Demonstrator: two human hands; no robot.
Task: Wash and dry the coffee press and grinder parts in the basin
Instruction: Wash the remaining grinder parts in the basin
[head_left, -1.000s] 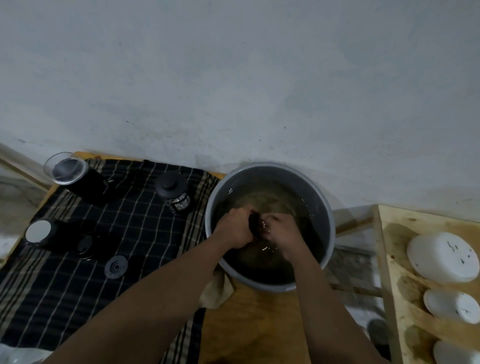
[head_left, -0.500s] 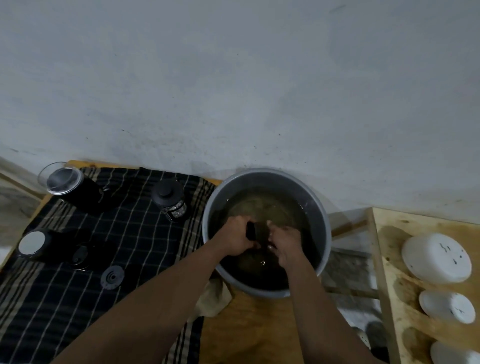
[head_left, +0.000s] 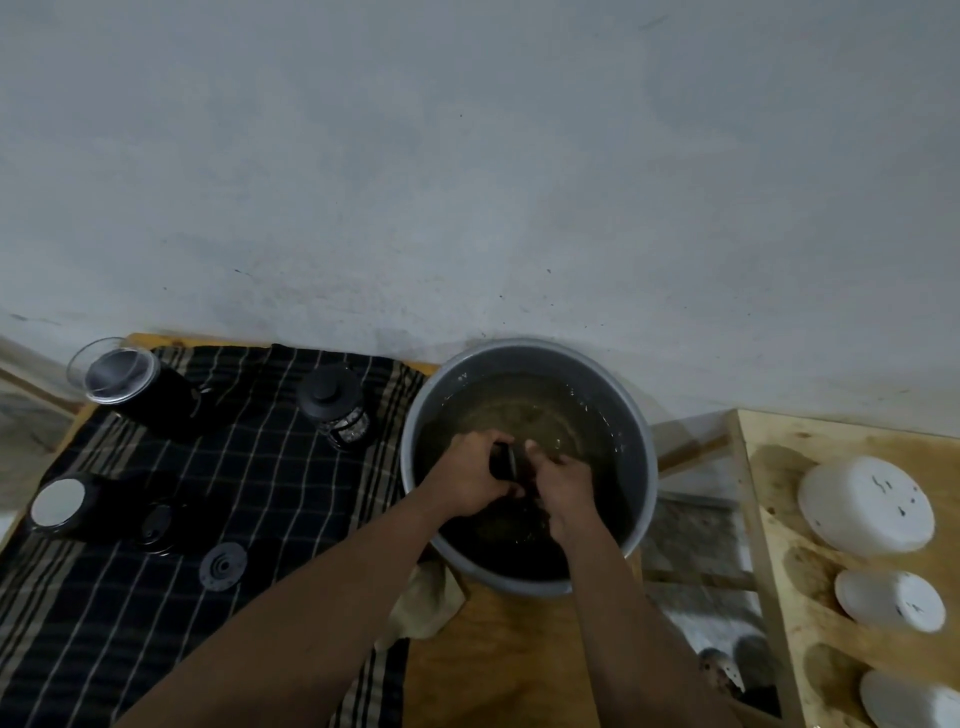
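Head view is showing me a small dark part (head_left: 503, 462) gripped between both hands over the murky water of a round grey metal basin (head_left: 644, 467); I cannot tell which piece of the press or grinder it is. My left hand (head_left: 467, 480) is curling its fingers around the part's left side, knuckles up, forearm reaching in over the basin's near rim. My right hand (head_left: 563, 486) is closing on the part's right side, thumb pointing toward the wall, wrist dipping just inside the rim. Both hands are clenching, not spreading.

Left of the basin, a black cloth with pale checked stripes (head_left: 156, 597) is covering a wooden table (head_left: 493, 665). On it, a black-lidded glass coffee press (head_left: 335, 408) is standing upright near the basin, a black cylinder with a clear cup-shaped top (head_left: 130, 387) is lying tilted at the far left corner, and a black canister with a pale round face (head_left: 60, 504) is lying at the left edge. A flat dark disc (head_left: 223, 566) is lying nearer me. A crumpled beige rag (head_left: 426, 603) is sitting just beside the basin's near edge.

To my right, a plywood rack (head_left: 769, 519) is holding three white round containers (head_left: 865, 504). A plain grey-white wall (head_left: 467, 182) is filling the background.
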